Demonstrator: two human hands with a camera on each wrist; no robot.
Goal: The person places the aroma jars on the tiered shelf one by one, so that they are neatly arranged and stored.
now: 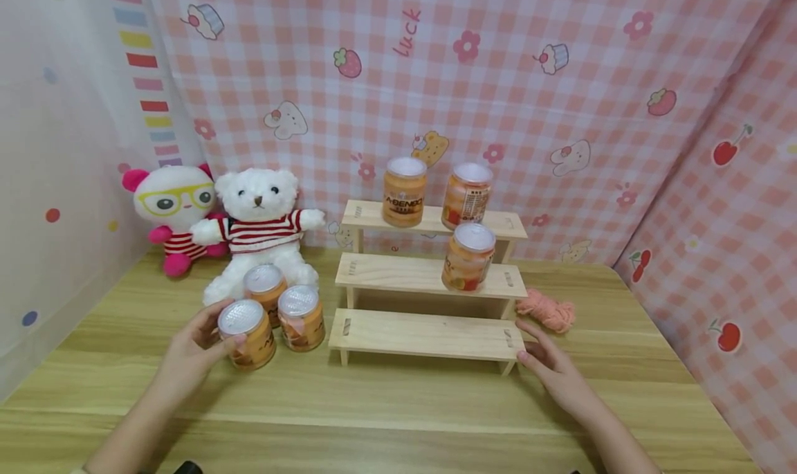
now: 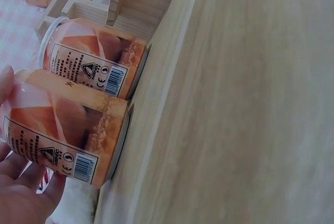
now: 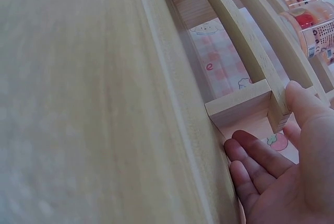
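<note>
My left hand (image 1: 189,349) (image 2: 26,190) grips an upright orange can (image 1: 249,339) (image 2: 62,130), thumb on one side and fingers on the other. Two similar cans (image 1: 301,322) (image 1: 264,290) stand right beside it on the table. The three-step wooden rack (image 1: 423,334) (image 3: 250,46) is at the centre; my right hand (image 1: 557,380) (image 3: 292,177) touches the right end of its lowest step with thumb and index finger, the other fingers loosely bent. Two cans (image 1: 405,194) (image 1: 467,197) stand on the top step and one (image 1: 469,259) on the middle step's right part.
A white teddy bear (image 1: 258,232) in a striped sweater and a pink-and-white plush toy (image 1: 174,207) with yellow glasses sit behind the left cans. A pink yarn bundle (image 1: 548,311) lies right of the rack. Checked cloth (image 1: 386,100) hangs behind the wooden table (image 1: 349,418).
</note>
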